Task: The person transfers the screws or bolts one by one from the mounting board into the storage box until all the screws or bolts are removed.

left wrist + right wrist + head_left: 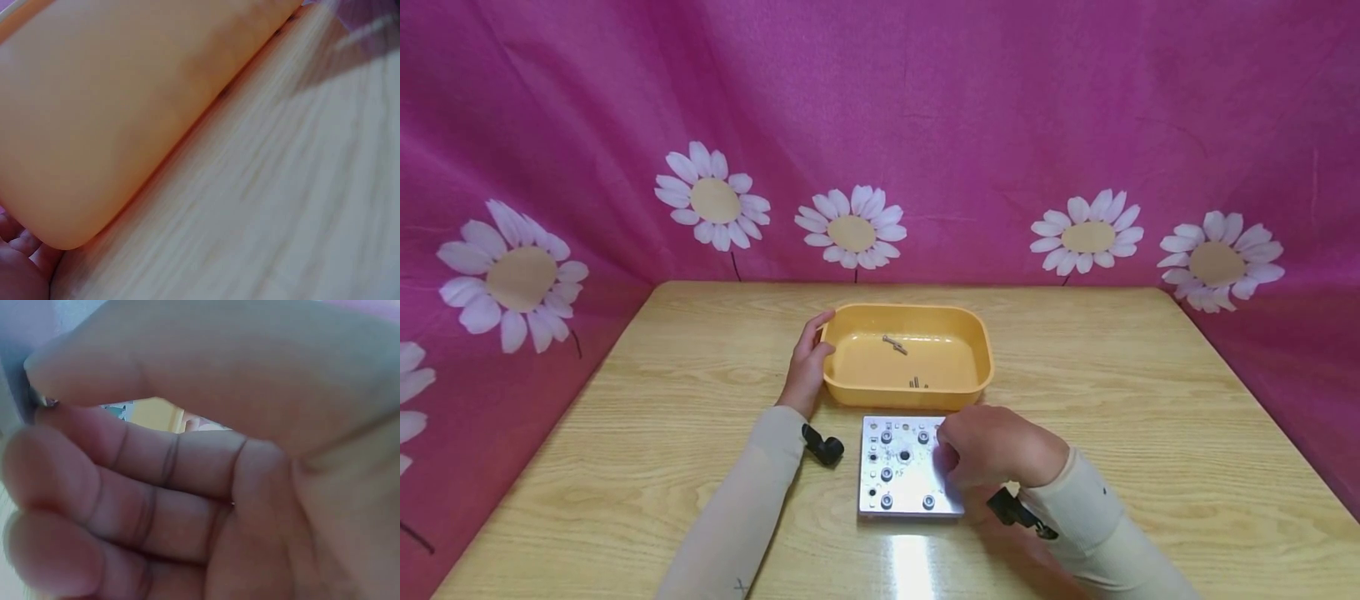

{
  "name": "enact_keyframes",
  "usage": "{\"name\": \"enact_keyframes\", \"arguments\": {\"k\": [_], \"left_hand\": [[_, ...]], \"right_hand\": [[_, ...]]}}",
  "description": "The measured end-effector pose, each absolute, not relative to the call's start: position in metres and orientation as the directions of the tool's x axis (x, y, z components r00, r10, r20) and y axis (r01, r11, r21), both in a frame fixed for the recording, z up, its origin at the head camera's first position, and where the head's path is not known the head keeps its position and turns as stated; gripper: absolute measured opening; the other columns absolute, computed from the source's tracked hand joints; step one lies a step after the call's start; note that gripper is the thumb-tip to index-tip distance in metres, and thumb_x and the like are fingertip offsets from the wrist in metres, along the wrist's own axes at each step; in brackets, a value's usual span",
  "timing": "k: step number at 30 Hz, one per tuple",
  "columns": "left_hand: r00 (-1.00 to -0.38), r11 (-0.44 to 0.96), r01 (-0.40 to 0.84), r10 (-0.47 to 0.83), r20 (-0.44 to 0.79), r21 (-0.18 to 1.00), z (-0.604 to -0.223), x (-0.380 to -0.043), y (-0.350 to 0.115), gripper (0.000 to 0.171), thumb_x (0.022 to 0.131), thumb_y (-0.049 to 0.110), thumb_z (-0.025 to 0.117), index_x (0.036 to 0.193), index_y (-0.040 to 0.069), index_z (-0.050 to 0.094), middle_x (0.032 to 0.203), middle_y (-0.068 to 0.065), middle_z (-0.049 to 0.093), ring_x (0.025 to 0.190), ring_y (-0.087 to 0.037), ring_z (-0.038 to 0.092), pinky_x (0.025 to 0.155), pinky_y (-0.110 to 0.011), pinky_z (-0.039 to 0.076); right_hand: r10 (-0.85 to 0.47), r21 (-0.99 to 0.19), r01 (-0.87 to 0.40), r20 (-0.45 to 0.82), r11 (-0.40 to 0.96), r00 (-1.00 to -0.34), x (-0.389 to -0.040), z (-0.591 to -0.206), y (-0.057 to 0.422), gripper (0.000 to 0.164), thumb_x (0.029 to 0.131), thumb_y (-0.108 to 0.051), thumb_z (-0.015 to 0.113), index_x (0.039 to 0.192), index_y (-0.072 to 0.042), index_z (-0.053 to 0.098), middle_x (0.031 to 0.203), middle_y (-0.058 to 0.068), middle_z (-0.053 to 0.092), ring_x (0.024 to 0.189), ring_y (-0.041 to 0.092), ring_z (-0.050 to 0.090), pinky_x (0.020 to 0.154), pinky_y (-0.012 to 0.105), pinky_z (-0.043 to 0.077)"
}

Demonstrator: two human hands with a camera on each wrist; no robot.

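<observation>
My left hand [806,367] grips the left end of a yellow plastic tray [902,397], thumb over the rim and fingers along the outside. The left wrist view shows the tray's outer wall [112,125] close up. In front of the tray lies a square metal plate [910,486] with holes and several socket head screws standing in it. Over the plate's right side, my right hand [1003,446] pinches a small metal screw [51,401] between thumb and index fingertip, the other fingers curled. Most of that screw is hidden by the fingertips.
Inside the tray lie a few loose screws [895,344] toward the back and several thin ones [915,383] by the front wall. All of it stands on a wood-grain table [1150,433]. A pink curtain [955,125] with daisies hangs behind and at the sides.
</observation>
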State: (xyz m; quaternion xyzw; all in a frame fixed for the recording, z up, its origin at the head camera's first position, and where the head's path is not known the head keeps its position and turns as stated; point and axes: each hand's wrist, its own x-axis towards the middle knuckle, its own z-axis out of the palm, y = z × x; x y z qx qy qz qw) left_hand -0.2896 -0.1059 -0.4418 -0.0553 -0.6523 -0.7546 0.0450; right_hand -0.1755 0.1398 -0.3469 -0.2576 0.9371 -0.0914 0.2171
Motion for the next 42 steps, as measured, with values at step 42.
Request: {"name": "enact_keyframes", "arguments": {"k": [42], "left_hand": [[-0.991,-0.120,0.128,0.020,0.131,0.984,-0.436,-0.287,-0.108,0.055,0.091,-0.006,0.038,0.144,0.006,0.040,0.153,-0.011,0.031,0.138,-0.034,0.030,0.107,-0.050,0.032]], "right_hand": [[-0.563,-0.262,-0.502,-0.278,0.824,-0.779,-0.171,-0.351,0.136,0.022,0.068,-0.007,0.071,0.065,-0.022,0.054,0.060,-0.009,0.052,0.056,0.008,0.049,0.053,0.028,0.041]]}}
